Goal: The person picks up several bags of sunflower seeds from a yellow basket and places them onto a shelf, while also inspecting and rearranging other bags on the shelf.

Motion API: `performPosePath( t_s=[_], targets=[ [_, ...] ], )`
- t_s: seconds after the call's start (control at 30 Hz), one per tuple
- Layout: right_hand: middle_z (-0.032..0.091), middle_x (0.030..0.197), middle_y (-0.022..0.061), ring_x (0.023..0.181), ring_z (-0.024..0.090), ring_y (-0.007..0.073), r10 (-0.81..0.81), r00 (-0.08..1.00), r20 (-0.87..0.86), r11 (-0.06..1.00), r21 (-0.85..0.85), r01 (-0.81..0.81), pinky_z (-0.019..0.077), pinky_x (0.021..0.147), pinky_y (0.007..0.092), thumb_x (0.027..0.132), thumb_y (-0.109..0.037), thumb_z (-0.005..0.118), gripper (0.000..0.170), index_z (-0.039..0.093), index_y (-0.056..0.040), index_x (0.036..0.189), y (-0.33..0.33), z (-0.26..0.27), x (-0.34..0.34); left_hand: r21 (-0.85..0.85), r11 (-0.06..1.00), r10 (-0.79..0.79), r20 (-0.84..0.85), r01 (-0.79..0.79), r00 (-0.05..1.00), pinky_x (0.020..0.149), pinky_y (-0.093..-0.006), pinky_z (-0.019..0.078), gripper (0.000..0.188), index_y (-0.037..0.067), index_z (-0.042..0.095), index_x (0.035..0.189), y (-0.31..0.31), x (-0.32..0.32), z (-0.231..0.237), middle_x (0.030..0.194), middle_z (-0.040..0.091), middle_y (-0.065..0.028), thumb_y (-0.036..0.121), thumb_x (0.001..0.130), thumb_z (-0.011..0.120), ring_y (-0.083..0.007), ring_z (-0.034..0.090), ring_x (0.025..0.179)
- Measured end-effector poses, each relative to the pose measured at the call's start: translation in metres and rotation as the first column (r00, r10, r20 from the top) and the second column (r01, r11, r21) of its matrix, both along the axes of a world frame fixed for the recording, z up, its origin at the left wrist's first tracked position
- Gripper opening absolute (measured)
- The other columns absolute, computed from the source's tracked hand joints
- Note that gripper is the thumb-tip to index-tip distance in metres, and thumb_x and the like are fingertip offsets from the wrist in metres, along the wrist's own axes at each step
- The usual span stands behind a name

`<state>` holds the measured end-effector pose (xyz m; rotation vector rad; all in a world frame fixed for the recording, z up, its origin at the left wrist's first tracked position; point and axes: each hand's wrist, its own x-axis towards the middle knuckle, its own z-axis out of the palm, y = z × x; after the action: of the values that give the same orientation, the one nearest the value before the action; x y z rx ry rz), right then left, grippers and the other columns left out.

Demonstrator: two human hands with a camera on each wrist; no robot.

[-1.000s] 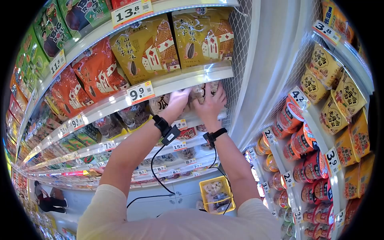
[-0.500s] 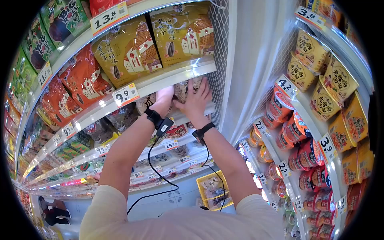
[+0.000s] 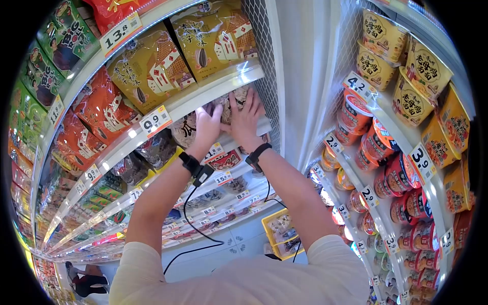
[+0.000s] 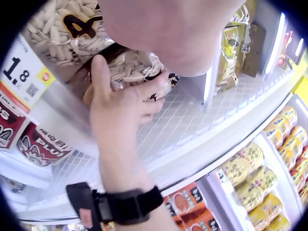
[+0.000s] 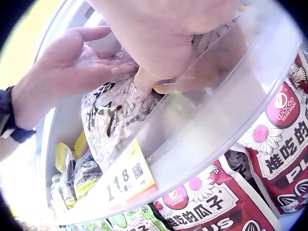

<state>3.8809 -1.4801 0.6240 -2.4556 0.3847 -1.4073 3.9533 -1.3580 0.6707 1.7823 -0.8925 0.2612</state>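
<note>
Clear bags of pale seeds lie on a shelf below the gold packets. My right hand (image 3: 245, 119) (image 4: 120, 110) (image 5: 163, 36) grips one seed bag (image 4: 132, 70), thumb on one side and fingers round the other in the left wrist view. Beside it, my left hand (image 3: 206, 131) (image 5: 70, 67) reaches in between two bags, its fingers extended and loosely bent against the seed bags. A second seed bag (image 3: 183, 131) (image 5: 113, 122) lies to the left of the hands. In the left wrist view the left hand (image 4: 168, 31) is large and close, its fingertips hidden.
Gold packets (image 3: 150, 71) stand on the shelf above, behind a white shelf edge (image 3: 190, 99). A mesh panel (image 3: 268, 61) bounds the shelf's right side. Noodle cups (image 3: 373, 142) fill racks at the right. A yellow basket (image 3: 269, 236) with packets stands on the floor.
The view has shifted, so shelf and hands sit further left. The left hand has drawn back slightly from under the shelf edge and shows more fully; the right hand stays on its bag.
</note>
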Motion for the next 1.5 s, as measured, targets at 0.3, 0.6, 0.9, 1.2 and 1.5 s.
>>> performPosePath(
  t_s=[0.3,0.6,0.9,1.2,1.5],
  targets=[
    [0.015,0.16,0.0334,0.145,0.018,0.0576,0.008,1.0,-0.016,1.0,0.009,-0.008,0.0204,0.112,0.0751,0.076,-0.055,0.081,0.102,0.031,-0.0275,0.16,-0.006,-0.011,-0.011,0.257,0.965,-0.052,0.378,-0.051,0.924,0.116,-0.0495,0.0338,0.057,0.006,0.051,0.142,0.029,-0.068,0.009,0.148,0.038,-0.0295,0.01,0.088,0.07,-0.0465,0.039,0.138],
    [0.018,0.16,0.0353,0.148,0.019,0.0563,0.092,0.988,-0.124,0.994,-0.039,-0.098,0.0183,0.116,0.0726,0.094,-0.04,0.064,0.074,0.036,-0.0198,0.16,-0.006,-0.017,-0.05,0.589,0.782,-0.287,0.629,-0.203,0.723,0.123,-0.0605,0.0228,0.062,0.015,0.048,0.15,0.026,-0.067,0.022,0.163,0.034,-0.0194,0.021,0.092,0.067,-0.0475,0.024,0.152],
    [0.028,0.159,0.0323,0.15,0.025,0.0491,0.102,0.983,-0.154,0.99,-0.076,-0.115,0.0182,0.116,0.0734,0.093,-0.038,0.066,0.078,0.034,-0.0135,0.16,-0.014,-0.035,-0.068,0.623,0.662,-0.304,0.731,-0.416,0.611,0.123,-0.0613,0.0185,0.069,0.009,0.039,0.156,0.03,-0.064,0.007,0.164,0.033,-0.0172,0.033,0.096,0.063,-0.0404,0.019,0.156],
    [0.027,0.162,0.0285,0.152,0.023,0.0457,-0.012,0.957,-0.29,0.99,-0.139,-0.03,0.0144,0.116,0.0738,0.094,-0.039,0.064,0.081,0.029,-0.0096,0.161,0.005,-0.029,-0.08,0.631,0.7,-0.296,0.682,-0.334,0.669,0.126,-0.0593,0.0125,0.072,0.006,0.039,0.156,0.041,-0.054,0.004,0.165,0.032,-0.0162,0.033,0.094,0.065,-0.0369,0.018,0.157],
    [0.052,0.139,0.0302,0.129,0.049,0.048,0.324,0.9,-0.293,0.93,0.275,-0.245,0.0393,0.11,0.0544,0.09,-0.019,0.069,0.059,0.049,0.0019,0.142,0.028,-0.154,-0.204,0.25,0.967,-0.032,-0.062,0.046,0.998,0.103,-0.0428,0.0501,0.042,0.003,0.06,0.136,0.187,-0.154,0.0,0.128,0.066,-0.0189,0.02,0.098,0.067,-0.0327,0.064,0.119]
  ],
)
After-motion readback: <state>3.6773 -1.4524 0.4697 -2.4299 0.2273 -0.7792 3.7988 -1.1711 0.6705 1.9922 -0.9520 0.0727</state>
